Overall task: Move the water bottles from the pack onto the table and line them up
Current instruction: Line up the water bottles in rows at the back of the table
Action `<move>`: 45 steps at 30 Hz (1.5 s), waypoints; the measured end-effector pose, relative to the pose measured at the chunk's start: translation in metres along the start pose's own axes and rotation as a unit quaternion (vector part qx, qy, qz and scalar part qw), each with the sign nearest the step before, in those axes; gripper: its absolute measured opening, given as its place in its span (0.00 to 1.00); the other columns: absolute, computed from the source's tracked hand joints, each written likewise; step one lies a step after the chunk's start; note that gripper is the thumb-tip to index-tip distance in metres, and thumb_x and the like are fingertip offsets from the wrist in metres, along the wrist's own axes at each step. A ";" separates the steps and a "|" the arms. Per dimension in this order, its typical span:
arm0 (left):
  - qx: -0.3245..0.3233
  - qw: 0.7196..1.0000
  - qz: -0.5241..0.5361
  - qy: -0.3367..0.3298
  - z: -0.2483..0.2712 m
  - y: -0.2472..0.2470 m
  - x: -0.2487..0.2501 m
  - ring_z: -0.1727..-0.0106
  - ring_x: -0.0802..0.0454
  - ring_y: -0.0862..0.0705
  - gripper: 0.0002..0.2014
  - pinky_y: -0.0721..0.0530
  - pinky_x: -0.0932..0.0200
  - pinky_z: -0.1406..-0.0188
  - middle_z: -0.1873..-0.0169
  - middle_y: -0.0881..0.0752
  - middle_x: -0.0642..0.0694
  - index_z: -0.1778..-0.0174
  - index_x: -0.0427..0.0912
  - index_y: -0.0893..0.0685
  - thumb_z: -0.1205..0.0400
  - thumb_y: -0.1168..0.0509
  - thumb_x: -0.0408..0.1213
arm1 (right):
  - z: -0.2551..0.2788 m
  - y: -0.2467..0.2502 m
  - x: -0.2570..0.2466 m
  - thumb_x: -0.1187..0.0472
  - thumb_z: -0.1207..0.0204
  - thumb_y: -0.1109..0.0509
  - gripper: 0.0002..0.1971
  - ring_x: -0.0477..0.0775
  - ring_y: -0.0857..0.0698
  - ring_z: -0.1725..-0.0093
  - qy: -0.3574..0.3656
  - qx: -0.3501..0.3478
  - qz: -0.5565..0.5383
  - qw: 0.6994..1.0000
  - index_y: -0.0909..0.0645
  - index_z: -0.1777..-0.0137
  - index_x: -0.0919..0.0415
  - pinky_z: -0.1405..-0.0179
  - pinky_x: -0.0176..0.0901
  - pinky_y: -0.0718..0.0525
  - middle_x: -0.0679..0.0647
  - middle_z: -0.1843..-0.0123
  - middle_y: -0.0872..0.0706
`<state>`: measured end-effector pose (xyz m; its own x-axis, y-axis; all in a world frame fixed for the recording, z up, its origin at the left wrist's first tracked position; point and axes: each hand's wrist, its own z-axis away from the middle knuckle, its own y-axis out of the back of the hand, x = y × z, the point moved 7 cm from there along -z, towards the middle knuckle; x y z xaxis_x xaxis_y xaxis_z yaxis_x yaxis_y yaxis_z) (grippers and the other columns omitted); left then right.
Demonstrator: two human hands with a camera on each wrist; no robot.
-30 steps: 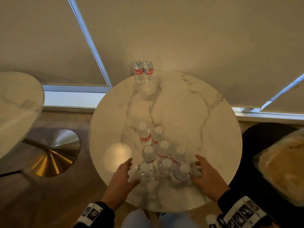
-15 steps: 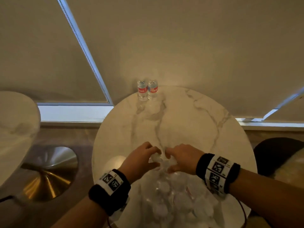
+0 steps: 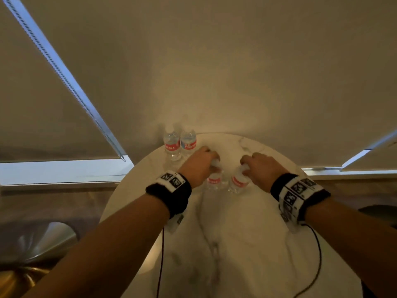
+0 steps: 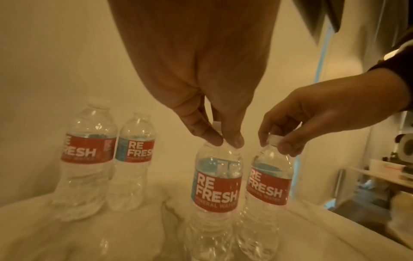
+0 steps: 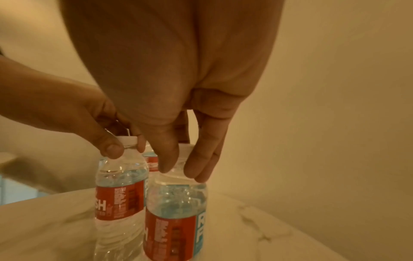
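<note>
Two clear plastic red-labelled water bottles, each pinched at its white cap by the left hand and right hand, could topple against the placed pair at the round marble tabletop's far edge.

Beige roller blinds cover the windows behind a round marble table in dim warm light.

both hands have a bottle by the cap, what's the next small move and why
Probably carry both toward the two standing bottles at the table's far edge. The left hand and right hand each pinch a bottle's cap, short of that pair.
</note>
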<state>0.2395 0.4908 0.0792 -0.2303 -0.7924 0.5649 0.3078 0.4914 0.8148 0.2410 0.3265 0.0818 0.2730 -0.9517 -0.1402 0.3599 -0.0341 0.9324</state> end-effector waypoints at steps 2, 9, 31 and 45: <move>0.019 1.000 -0.011 0.004 -0.035 0.010 -0.010 0.40 0.37 0.19 0.18 0.22 0.48 0.38 0.40 0.20 0.35 0.35 0.37 0.17 0.19 0.28 0.38 | -0.040 0.013 0.005 0.56 0.18 0.37 0.13 0.68 0.18 0.45 -0.001 0.026 -0.007 1.000 0.24 0.36 0.58 0.46 0.54 0.20 0.64 0.42 0.20; 0.066 0.996 -0.046 0.040 -0.099 0.030 -0.049 0.43 0.35 0.17 0.17 0.28 0.58 0.48 0.40 0.21 0.35 0.34 0.36 0.18 0.17 0.30 0.39 | -0.124 0.036 -0.007 0.57 0.19 0.36 0.15 0.68 0.18 0.46 0.029 0.062 -0.012 0.998 0.25 0.33 0.55 0.48 0.54 0.20 0.63 0.42 0.20; 0.121 0.992 -0.029 -0.020 0.018 0.033 0.001 0.56 0.53 0.16 0.15 0.16 0.55 0.52 0.48 0.12 0.46 0.36 0.43 0.15 0.14 0.35 0.46 | -0.001 0.041 -0.009 0.43 0.23 0.31 0.22 0.54 0.17 0.52 0.093 0.017 0.029 0.995 0.23 0.33 0.52 0.51 0.47 0.21 0.53 0.45 0.13; -0.201 0.976 0.059 -0.064 0.227 -0.107 0.108 0.51 0.62 0.16 0.20 0.16 0.68 0.53 0.46 0.14 0.57 0.38 0.58 0.13 0.22 0.30 0.62 | 0.259 -0.090 -0.033 0.27 0.28 0.41 0.25 0.43 0.20 0.56 0.245 -0.197 -0.034 0.949 0.24 0.39 0.41 0.57 0.34 0.26 0.41 0.51 0.20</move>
<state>-0.0274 0.4351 0.0825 -0.2760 -0.6745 0.6848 0.6701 0.3757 0.6402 -0.0312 0.2817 0.0886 0.5842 -0.6921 -0.4240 0.6713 0.1184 0.7317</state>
